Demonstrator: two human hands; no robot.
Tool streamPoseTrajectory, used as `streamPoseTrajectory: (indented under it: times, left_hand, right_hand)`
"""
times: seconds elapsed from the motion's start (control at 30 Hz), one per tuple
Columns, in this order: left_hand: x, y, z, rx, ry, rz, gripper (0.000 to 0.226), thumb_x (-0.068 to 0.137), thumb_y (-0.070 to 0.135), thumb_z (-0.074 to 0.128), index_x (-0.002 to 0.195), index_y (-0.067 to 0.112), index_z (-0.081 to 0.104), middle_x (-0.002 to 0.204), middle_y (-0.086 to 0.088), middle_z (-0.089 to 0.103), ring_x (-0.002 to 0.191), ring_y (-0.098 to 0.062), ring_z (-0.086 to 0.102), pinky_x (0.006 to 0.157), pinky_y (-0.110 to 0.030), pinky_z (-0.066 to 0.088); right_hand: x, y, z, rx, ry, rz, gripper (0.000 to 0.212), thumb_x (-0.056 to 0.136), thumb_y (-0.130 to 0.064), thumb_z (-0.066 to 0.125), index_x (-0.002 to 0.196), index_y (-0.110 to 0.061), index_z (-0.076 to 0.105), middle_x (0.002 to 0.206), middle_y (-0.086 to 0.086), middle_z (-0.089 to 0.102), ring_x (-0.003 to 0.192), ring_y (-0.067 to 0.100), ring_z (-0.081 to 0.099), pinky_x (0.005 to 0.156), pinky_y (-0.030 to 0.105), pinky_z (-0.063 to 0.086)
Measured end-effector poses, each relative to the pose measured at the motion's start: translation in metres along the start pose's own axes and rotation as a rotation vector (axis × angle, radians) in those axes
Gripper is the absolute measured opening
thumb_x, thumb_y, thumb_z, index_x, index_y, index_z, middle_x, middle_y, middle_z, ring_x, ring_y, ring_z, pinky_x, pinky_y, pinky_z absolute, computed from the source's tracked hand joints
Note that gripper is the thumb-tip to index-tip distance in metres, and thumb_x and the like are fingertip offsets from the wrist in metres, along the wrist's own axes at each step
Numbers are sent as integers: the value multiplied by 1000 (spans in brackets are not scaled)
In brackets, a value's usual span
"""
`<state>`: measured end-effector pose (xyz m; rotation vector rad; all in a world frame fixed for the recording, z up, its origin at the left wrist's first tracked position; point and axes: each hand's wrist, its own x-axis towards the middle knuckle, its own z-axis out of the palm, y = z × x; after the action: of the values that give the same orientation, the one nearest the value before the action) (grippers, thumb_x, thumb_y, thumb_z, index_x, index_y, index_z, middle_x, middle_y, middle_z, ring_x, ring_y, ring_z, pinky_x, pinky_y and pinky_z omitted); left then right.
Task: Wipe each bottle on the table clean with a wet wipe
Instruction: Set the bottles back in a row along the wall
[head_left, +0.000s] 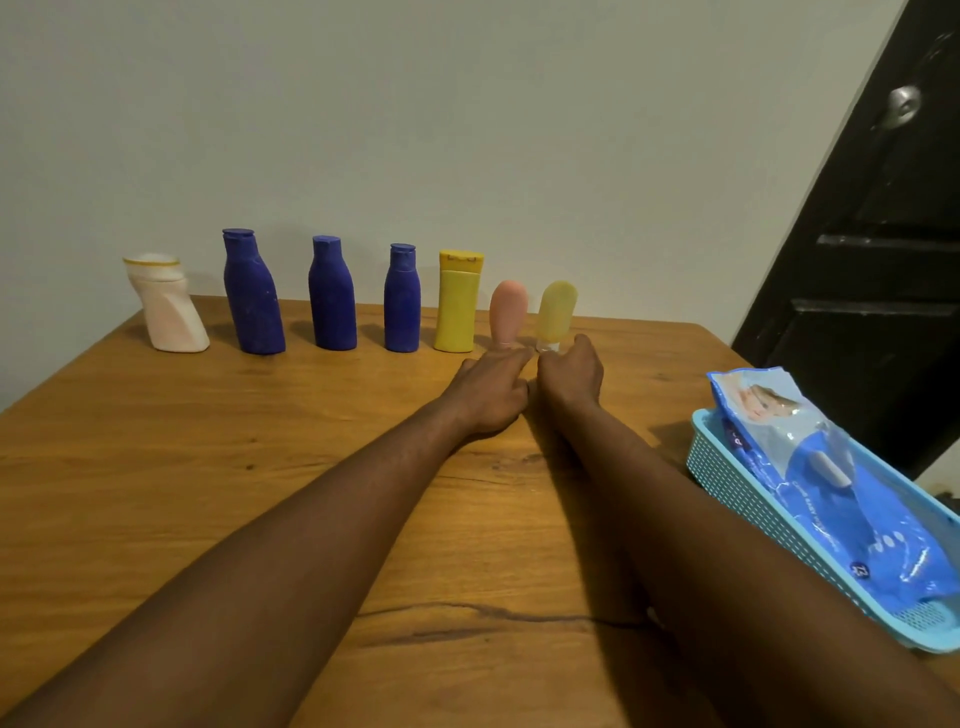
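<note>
Several bottles stand in a row along the far edge of the wooden table (260, 493): a white slanted bottle (169, 306), three dark blue bottles (253, 293) (331, 294) (401, 300), a yellow flat bottle (457, 301), a pink tube bottle (508, 310) and a small yellow tube bottle (556, 309). My left hand (491, 389) lies on the table with its fingertips at the pink bottle's base; its grip is hidden. My right hand (569, 371) curls around the clear cap at the foot of the small yellow bottle. No loose wipe is in view.
A light blue plastic basket (727, 470) sits at the table's right edge and holds a blue pack of wet wipes (841, 493). A pale wall stands right behind the bottles. A black door (883, 234) is at the far right.
</note>
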<state>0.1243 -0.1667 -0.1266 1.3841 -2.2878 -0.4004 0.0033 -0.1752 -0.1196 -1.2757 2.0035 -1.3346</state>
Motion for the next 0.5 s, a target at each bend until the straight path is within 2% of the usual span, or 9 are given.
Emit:
streamPoseTrajectory:
  times: [0.17, 0.4, 0.5]
  left_hand:
    - [18, 9, 7, 95, -85, -31, 49, 95, 20, 41, 144, 25, 46, 139, -1, 60, 136, -28, 47, 106, -51, 34]
    - [25, 13, 9, 118, -96, -25, 52, 98, 18, 39, 149, 28, 40, 142, 0, 56, 140, -26, 39, 94, -43, 22]
    - [25, 15, 8, 123, -111, -39, 51, 100, 19, 38, 150, 27, 39, 143, -1, 55, 140, -26, 38, 98, -43, 23]
  right_hand:
    - [11, 4, 2, -97, -70, -46, 32, 95, -33, 59, 123, -17, 57, 117, 9, 66, 106, 31, 62, 92, 48, 55]
    - [20, 8, 5, -125, -95, -42, 32, 92, -37, 58, 120, -22, 54, 112, 6, 66, 101, 30, 63, 91, 50, 55]
    - [19, 8, 5, -121, -93, -53, 33, 91, -37, 58, 120, -22, 54, 112, 6, 66, 100, 29, 64, 91, 50, 56]
